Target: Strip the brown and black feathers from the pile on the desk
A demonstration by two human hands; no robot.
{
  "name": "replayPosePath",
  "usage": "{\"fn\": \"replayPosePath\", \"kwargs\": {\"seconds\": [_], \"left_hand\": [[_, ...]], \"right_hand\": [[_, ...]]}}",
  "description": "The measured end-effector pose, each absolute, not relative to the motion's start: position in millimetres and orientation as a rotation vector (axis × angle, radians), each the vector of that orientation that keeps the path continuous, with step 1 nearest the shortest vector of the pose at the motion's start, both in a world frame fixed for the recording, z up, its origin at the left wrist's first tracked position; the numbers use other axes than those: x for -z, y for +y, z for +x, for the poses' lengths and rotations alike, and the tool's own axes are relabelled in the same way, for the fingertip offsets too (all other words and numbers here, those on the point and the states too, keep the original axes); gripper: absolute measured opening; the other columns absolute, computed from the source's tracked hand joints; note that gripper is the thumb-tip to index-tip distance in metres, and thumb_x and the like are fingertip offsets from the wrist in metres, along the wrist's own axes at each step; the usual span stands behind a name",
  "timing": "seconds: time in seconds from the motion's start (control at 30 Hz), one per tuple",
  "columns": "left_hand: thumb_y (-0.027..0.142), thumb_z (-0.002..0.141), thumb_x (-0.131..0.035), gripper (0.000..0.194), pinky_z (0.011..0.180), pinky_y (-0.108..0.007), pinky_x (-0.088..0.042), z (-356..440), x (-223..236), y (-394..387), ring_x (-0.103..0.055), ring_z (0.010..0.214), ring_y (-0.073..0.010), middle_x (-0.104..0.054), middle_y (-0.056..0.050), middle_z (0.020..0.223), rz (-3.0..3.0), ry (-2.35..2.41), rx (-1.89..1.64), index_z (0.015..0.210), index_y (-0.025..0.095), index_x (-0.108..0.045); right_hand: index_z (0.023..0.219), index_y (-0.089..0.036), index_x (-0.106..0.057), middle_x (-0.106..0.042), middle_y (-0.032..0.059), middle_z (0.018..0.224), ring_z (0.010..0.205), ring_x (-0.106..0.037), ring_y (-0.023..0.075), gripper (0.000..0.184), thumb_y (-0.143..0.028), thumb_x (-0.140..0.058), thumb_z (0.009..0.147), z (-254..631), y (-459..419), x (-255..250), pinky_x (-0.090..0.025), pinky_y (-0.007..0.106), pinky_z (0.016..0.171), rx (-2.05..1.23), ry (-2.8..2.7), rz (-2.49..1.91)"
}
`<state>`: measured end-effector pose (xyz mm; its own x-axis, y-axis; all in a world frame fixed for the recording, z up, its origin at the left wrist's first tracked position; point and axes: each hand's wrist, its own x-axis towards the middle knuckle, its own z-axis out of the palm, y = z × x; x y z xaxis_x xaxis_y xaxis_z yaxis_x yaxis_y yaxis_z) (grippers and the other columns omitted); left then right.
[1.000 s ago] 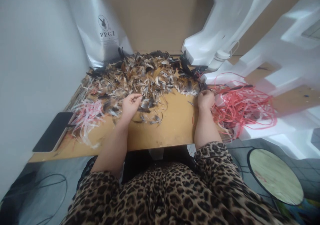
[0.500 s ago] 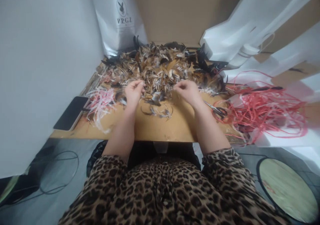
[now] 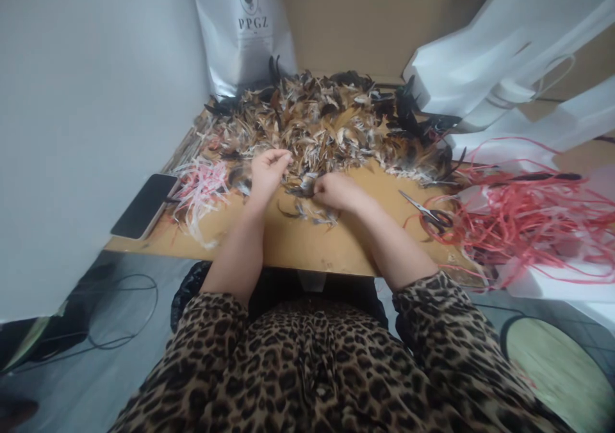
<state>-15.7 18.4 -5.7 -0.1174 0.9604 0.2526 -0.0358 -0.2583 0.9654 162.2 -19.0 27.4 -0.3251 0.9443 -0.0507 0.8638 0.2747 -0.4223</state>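
Observation:
A broad heap of brown, black and whitish feathers (image 3: 317,119) covers the back of the wooden table (image 3: 312,247). At the heap's front edge my left hand (image 3: 270,171) is closed in a pinch, thumb against fingers; whatever sits between the fingertips is too small to make out. My right hand (image 3: 339,191) has its fingers curled together, touching a small tuft of dark grey feathers (image 3: 302,186). Its fingertips are partly hidden, so I cannot see what they hold. A few loose feathers (image 3: 314,213) lie on the wood just in front of the hands.
Scissors (image 3: 427,212) lie right of my right arm, beside a tangle of red plastic strips (image 3: 542,221). To the left are pink and white strips (image 3: 202,186) and a phone (image 3: 144,207). A white printed bag (image 3: 250,49) stands behind; a round stool (image 3: 557,372) is below right.
My right hand has moved left and inward to the dark grey tuft, closer to my left hand. My left hand keeps its pinch by the heap. The whole view has shifted slightly.

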Motion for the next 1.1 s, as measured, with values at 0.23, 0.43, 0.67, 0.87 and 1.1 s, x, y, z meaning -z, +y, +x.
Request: {"fn": "replayPosePath", "kwargs": {"seconds": [0.23,0.43,0.67,0.87,1.1], "left_hand": [[0.036,0.071,-0.069,0.026,0.041,-0.016,-0.035,-15,10,17,-0.054,0.049,-0.0063,-0.07,-0.005,0.074,1.347,1.074,-1.4,0.083,0.014,-0.069],[0.04,0.072,-0.068,0.029,0.043,-0.016,-0.037,-14,6,12,-0.056,0.052,-0.0067,-0.071,-0.006,0.078,1.404,1.066,-1.279,0.084,0.013,-0.07],[0.04,0.071,-0.07,0.031,0.046,-0.016,-0.039,-14,2,8,-0.057,0.053,-0.0071,-0.068,-0.005,0.068,1.428,1.08,-1.193,0.084,0.012,-0.069],[0.03,0.067,-0.076,0.028,0.052,-0.017,-0.045,-11,-1,3,-0.06,0.054,-0.0076,-0.068,-0.004,0.066,1.295,1.016,-1.11,0.084,0.01,-0.068],[0.015,0.069,-0.073,0.019,0.054,-0.015,-0.048,-12,5,7,-0.061,0.053,-0.0051,-0.069,-0.004,0.068,0.923,0.863,-1.043,0.086,0.009,-0.066]], "right_hand": [[0.062,-0.016,-0.063,-0.058,-0.0029,0.052,0.047,-0.046,0.0066,0.011,-0.024,-0.071,0.062,184,6,-39,-0.034,0.021,0.049,-1.361,-1.739,-1.221],[0.064,-0.014,-0.059,-0.065,0.0002,0.064,0.052,-0.053,0.0063,0.024,-0.028,-0.078,0.059,184,11,-5,-0.037,0.017,0.046,-1.654,-1.133,-0.896],[0.067,-0.016,-0.056,-0.068,-0.0007,0.066,0.053,-0.057,0.0066,0.025,-0.023,-0.078,0.059,182,14,-1,-0.043,0.016,0.047,-1.737,-0.969,-0.798],[0.069,-0.017,-0.054,-0.067,-0.0029,0.065,0.052,-0.056,0.006,0.028,-0.024,-0.079,0.057,182,14,-3,-0.045,0.016,0.046,-1.772,-0.853,-0.737],[0.085,-0.018,-0.062,-0.069,-0.0024,0.075,0.054,-0.055,0.0047,0.034,-0.026,-0.081,0.058,178,11,-5,-0.043,0.015,0.046,-1.733,-0.899,-0.767]]}}
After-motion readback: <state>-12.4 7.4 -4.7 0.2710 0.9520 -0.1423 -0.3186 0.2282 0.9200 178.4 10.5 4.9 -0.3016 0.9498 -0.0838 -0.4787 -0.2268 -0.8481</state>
